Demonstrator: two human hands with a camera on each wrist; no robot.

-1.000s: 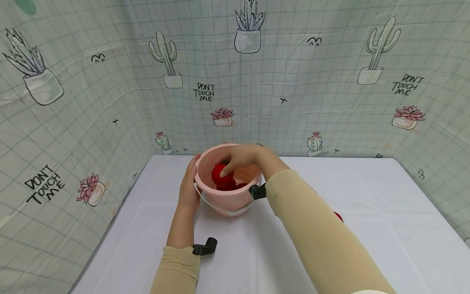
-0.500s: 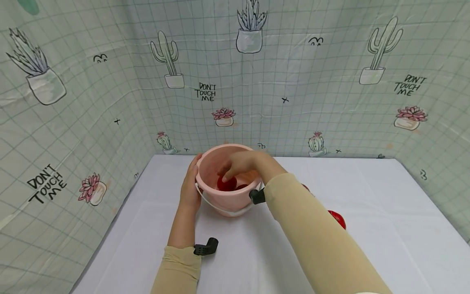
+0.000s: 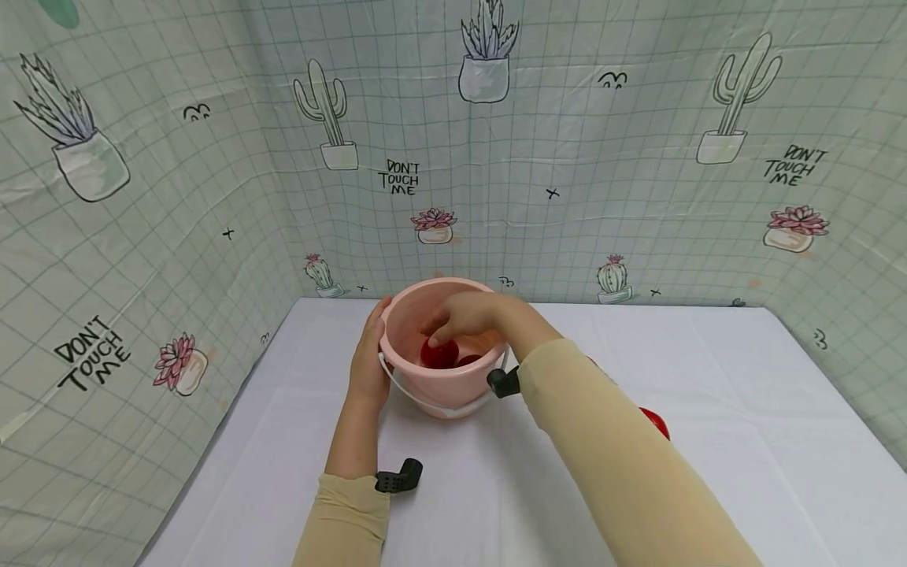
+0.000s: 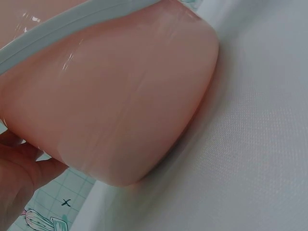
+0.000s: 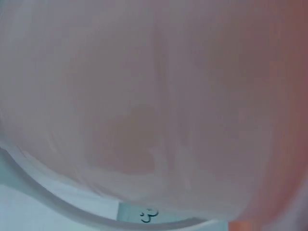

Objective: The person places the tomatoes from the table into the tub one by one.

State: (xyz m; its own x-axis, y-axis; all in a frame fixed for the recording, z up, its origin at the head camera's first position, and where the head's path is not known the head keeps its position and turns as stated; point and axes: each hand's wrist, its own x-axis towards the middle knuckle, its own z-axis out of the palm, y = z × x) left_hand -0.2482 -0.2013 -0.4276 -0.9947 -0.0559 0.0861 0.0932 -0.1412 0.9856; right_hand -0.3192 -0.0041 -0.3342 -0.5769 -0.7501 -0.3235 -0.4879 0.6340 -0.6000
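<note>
The right hand (image 3: 469, 314) had sunk deeper into the pink bucket (image 3: 435, 384), apparently settling a red ball (image 3: 439, 355) low inside; its thumb touched it, though I couldn't confirm a pinch. The left hand (image 3: 368, 368) clasped the bucket's side. The rim (image 3: 446, 374) hemmed this in; room lay upward.

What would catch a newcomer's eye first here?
Probably the pink bucket, standing towards the far side of the white table, with the left hand against its side and the right hand inside, over a round red object. Next would come the cactus-printed cloth behind it, lettered DON'T TOUCH ME.
</note>
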